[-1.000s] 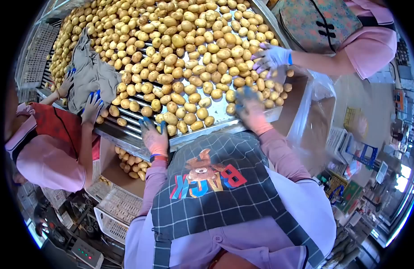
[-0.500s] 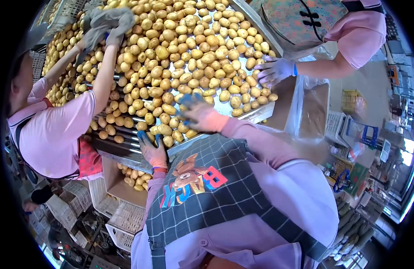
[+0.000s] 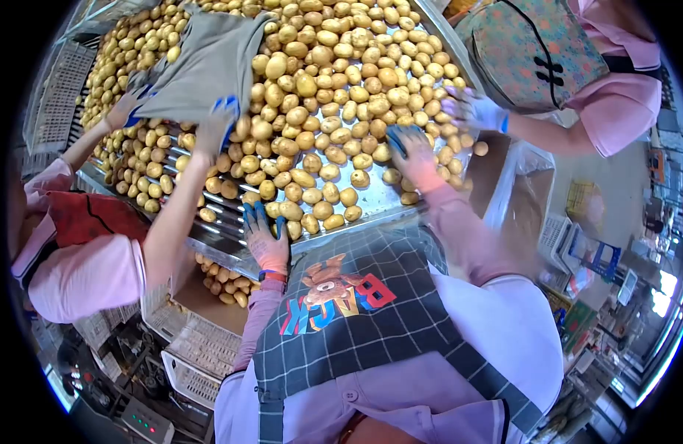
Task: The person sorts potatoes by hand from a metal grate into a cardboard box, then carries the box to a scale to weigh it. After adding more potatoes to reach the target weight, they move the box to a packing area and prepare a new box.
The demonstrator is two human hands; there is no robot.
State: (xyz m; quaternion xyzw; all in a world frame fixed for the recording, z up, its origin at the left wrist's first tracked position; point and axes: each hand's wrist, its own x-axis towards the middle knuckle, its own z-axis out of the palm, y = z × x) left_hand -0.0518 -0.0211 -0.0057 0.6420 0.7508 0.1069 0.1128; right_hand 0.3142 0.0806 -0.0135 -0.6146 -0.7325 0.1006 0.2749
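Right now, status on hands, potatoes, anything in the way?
Left hand open, near edge of table. Right hand over potatoes, grip hidden. Potatoes spread loose. Co-worker's hand beyond the right; grey cloth over some, far left.

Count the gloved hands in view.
5: your left hand and right hand at the potatoes, the left co-worker's two hands on the grey cloth, the right co-worker's one hand; another may be hidden.

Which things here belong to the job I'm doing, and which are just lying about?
Part of the job, it seems:
- potatoes
- metal table under them
- your left hand, fingers spread by its edge
- your right hand, over potatoes
- cardboard box holding more potatoes

Apparently just lying about:
- white crate, lower left
- yellow crate, right
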